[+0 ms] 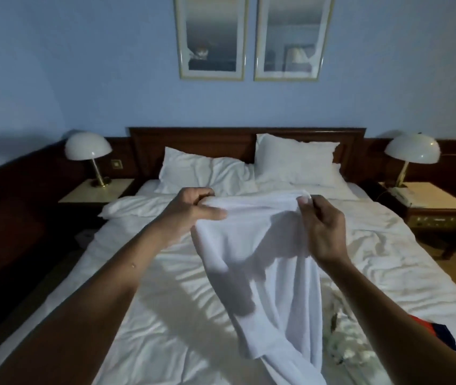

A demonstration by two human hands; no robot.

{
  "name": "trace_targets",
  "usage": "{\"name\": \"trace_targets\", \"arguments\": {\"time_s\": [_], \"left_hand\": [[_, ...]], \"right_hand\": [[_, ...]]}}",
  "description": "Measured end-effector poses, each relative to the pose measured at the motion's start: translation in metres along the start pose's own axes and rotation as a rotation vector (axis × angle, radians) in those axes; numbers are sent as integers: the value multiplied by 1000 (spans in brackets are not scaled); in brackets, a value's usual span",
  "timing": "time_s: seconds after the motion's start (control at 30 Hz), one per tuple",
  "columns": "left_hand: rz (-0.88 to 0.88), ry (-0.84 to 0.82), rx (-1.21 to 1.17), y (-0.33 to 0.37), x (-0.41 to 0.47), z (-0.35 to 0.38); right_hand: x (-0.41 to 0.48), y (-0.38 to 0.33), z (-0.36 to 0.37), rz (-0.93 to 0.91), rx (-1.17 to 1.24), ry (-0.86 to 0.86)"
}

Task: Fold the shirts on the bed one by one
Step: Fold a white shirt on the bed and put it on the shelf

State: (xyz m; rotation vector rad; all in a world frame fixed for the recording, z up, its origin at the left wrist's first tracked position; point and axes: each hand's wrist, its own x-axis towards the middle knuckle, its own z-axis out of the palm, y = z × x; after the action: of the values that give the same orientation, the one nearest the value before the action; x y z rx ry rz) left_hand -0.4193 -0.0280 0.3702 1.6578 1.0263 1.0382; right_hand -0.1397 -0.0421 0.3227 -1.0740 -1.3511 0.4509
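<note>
One white shirt (254, 259) is held up over the middle of the bed (149, 323), so honestly the folding looks barely started. Its top edge is gripped by the left hand (193, 211), fingers curled round the bunched cloth, and pinched at the other end between thumb and fingertips of the right hand (322, 232). The rest hangs loose and creased, with the bottom end trailing down toward the near edge of the bed. No fold can be seen in it yet, and no finished folded stack can be spotted anywhere on the covers. At the lower right, a white flowery garment (351, 351) and an orange and navy garment (440, 333) are seen lying crumpled, so at least two more are probably left to be done after this one.
</note>
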Motion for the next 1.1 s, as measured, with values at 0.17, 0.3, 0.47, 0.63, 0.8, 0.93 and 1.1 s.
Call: {"name": "trace_targets", "arguments": {"time_s": [0.17, 0.3, 0.47, 0.63, 0.8, 0.93, 1.1], "left_hand": [[26, 103, 289, -13, -33, -121], [20, 164, 369, -28, -51, -204], [79, 180, 658, -41, -71, -279], [98, 192, 273, -34, -89, -324], [-51, -96, 478, -33, -127, -358], [35, 121, 850, -59, -135, -374], [84, 323, 530, -86, -152, -373]], "right_hand": [[-12, -71, 80, -74, 13, -7], [-29, -110, 144, -62, 25, 9], [-50, -134, 203, -26, -166, -36], [-63, -129, 220, -66, -515, -197], [-72, -119, 228, 82, -690, -197], [-89, -128, 242, 151, -571, -36], [-115, -129, 261, 165, -428, 46]]}}
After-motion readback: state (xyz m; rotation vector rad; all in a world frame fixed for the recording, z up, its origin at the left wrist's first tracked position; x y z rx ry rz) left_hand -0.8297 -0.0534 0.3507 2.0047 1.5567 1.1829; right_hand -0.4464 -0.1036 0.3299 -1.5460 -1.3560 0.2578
